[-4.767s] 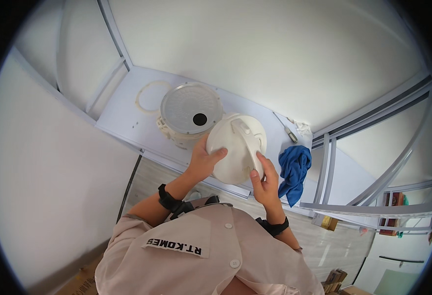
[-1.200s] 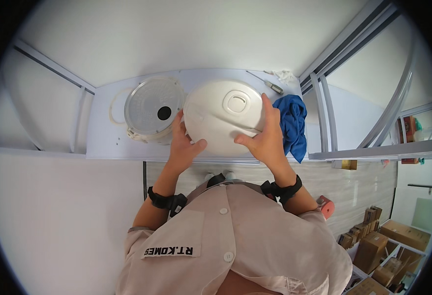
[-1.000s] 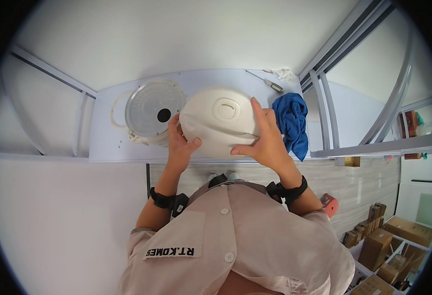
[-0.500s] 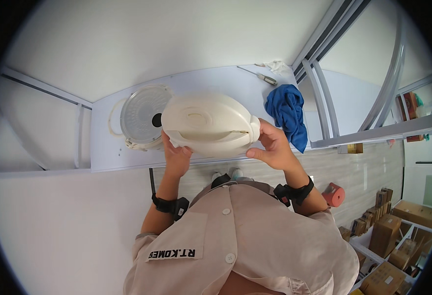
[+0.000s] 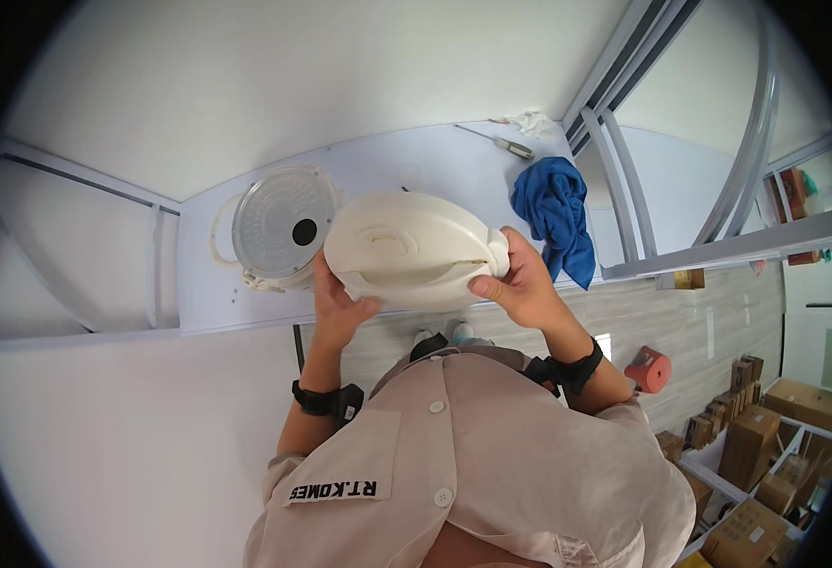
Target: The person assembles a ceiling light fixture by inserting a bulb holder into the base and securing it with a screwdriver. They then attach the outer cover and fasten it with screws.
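Note:
Between my hands is a cream, rounded plastic appliance lid (image 5: 404, 237), held tilted above the table's near edge. It has a raised oval and a long curved recess. My left hand (image 5: 338, 308) grips its left end, thumb on the near side. At the other end, my right hand (image 5: 527, 284) closes around the lid by a protruding hinge-like piece, its thumb on the front. To the left on the table lies a round cream appliance part (image 5: 278, 218) with a translucent grey disc, a black spot and a looped handle. The lid's underside is hidden.
A screwdriver (image 5: 510, 147) lies at the table's back right, near a crumpled white tissue (image 5: 534, 123). A blue cloth (image 5: 556, 204) drapes over the right edge. Metal frame bars (image 5: 615, 194) stand beyond. On the floor are a red roll (image 5: 653, 369) and cardboard boxes (image 5: 749, 454).
The lid has come slightly nearer to me and to the right, tilting a little. Both hands still hold it, and the right thumb has moved up onto its front.

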Motion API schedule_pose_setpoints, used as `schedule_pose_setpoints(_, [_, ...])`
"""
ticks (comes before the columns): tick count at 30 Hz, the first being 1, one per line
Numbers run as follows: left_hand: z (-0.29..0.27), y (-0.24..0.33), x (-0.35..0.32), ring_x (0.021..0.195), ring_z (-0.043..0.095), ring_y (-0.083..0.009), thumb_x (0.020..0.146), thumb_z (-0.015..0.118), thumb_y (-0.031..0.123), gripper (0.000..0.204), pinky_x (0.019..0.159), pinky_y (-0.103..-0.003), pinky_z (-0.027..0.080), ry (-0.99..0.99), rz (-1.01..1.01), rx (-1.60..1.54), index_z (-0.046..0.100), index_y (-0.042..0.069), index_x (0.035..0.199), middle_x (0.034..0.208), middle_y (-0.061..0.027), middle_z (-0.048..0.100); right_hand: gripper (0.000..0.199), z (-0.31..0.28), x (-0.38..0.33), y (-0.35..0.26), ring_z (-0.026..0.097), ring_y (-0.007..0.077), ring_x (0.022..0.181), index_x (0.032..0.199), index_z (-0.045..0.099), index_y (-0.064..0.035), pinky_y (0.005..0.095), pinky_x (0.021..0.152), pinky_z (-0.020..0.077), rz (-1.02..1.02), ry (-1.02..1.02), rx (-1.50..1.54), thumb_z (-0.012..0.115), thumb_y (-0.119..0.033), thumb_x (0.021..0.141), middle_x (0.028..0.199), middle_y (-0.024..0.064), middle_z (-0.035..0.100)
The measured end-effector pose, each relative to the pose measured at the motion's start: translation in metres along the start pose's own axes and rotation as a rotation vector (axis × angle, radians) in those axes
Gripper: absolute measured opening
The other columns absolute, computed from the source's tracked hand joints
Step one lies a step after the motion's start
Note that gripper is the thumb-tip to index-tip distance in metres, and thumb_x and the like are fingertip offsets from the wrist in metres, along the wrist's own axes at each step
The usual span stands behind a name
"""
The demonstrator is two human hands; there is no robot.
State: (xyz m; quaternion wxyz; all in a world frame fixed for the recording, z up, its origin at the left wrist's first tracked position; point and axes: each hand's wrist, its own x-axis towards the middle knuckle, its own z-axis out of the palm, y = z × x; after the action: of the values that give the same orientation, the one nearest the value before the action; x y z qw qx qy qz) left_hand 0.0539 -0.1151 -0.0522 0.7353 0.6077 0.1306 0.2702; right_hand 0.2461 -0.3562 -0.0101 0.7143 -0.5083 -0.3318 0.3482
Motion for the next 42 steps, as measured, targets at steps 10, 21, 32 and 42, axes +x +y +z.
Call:
schedule_pose_setpoints(10, [-0.003, 0.005, -0.006, 0.142, 0.055, -0.0266, 0.073, 0.103, 0.028, 0.118, 0.118, -0.044, 0.049, 0.026, -0.015, -0.006, 0.03, 0.001, 0.162, 0.154, -0.0126, 0.052, 0.036, 0.004, -0.001, -0.001, 0.056, 0.0062, 0.095, 0.119, 0.059, -0.0057, 0.026, 0.084, 0.0503, -0.014, -0.03, -0.033, 0.084, -0.022, 0.1, 0.107, -0.0005, 0.065])
schedule_pose_setpoints(21, [0.011, 0.015, -0.005, 0.14, 0.057, -0.0257, 0.076, 0.099, 0.02, 0.106, 0.118, -0.044, 0.048, 0.064, -0.051, -0.03, 0.036, -0.001, 0.159, 0.151, -0.0133, 0.055, 0.038, -0.008, 0.003, 0.008, 0.06, 0.0081, 0.1, 0.128, 0.059, -0.0041, 0.0272, 0.087, 0.0514, 0.083, 0.024, -0.108, 0.079, -0.027, 0.104, 0.113, 0.0028, 0.068])
schedule_pose_setpoints(32, [0.018, 0.044, -0.003, 0.147, 0.052, -0.0259, 0.084, 0.091, 0.007, 0.108, 0.121, -0.043, 0.046, 0.026, -0.111, 0.061, 0.025, -0.006, 0.169, 0.163, -0.0178, 0.049, 0.063, -0.014, 0.016, -0.002, 0.064, 0.0212, 0.128, 0.16, 0.049, -0.0015, 0.0353, 0.107, 0.0536, 0.173, 0.205, -0.127, 0.075, -0.018, 0.105, 0.144, 0.0129, 0.065])
schedule_pose_setpoints(42, [0.013, 0.047, -0.003, 0.14, 0.058, -0.0234, 0.089, 0.086, 0.006, 0.089, 0.118, -0.041, 0.048, 0.203, -0.047, 0.02, 0.039, -0.005, 0.164, 0.154, -0.0148, 0.058, 0.127, -0.024, 0.017, -0.002, 0.054, 0.0266, 0.139, 0.171, 0.029, -0.0064, 0.0417, 0.106, 0.0521, 0.074, -0.171, -0.378, 0.104, -0.024, 0.07, 0.157, 0.0138, 0.049])
